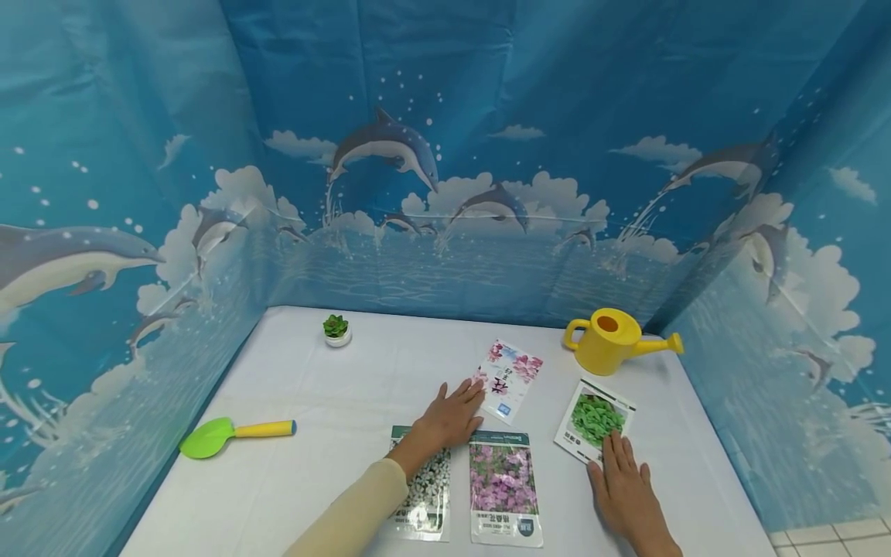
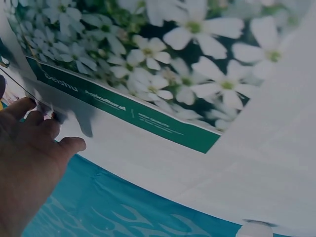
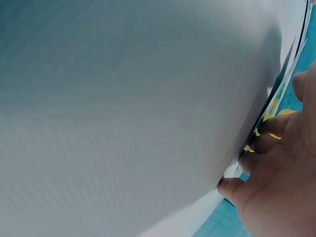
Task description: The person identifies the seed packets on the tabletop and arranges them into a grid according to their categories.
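My left hand (image 1: 448, 416), fingers stretched out, touches the lower left edge of a white seed packet with pink blossoms (image 1: 515, 379). Its wrist passes over a seed packet with white flowers (image 1: 430, 495), hiding part of it; that packet's green band shows close up in the left wrist view. On the right, my right hand (image 1: 626, 491) lays its straight fingers on the lower right corner of a seed packet with green leaves (image 1: 592, 418). Between the hands, a packet with pink-purple flowers (image 1: 503, 483) lies flat on the white table (image 1: 334, 480).
A yellow watering can (image 1: 604, 344) stands at the back right, beyond the leaf packet. At the back left is a small potted succulent (image 1: 337, 331). A toy trowel (image 1: 233, 435) with a green blade lies at the left edge. Blue dolphin-print curtains (image 1: 445, 93) enclose the table.
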Available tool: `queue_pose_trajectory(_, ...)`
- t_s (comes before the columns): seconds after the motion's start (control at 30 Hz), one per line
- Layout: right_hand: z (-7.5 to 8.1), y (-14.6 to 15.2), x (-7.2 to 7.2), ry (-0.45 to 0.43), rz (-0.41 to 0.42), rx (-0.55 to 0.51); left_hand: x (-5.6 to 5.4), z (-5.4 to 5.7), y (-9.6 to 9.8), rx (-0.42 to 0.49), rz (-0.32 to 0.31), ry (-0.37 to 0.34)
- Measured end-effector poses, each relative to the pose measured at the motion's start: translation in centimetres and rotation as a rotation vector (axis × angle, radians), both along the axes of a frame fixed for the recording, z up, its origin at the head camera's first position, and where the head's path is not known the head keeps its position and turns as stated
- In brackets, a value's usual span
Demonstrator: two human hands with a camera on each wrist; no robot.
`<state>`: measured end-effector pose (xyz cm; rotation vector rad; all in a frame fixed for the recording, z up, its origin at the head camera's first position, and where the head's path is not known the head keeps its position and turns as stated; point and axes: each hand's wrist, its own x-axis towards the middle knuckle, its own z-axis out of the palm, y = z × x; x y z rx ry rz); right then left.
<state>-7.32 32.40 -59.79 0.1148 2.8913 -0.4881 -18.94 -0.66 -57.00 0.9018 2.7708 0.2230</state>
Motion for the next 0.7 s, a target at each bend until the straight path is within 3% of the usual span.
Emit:
queue_pose_trajectory(0.53,0.0,0.0,-0.1,-0.024,0.005,0.009,0.0,-0.6,-1.6,0.008,0.013,0.050)
queue_pose_trajectory(0.7,0.0,0.0,-0.2,-0.028,0.000,0.012,0.1,-0.4,-2.3,0.035,0.028,0.030)
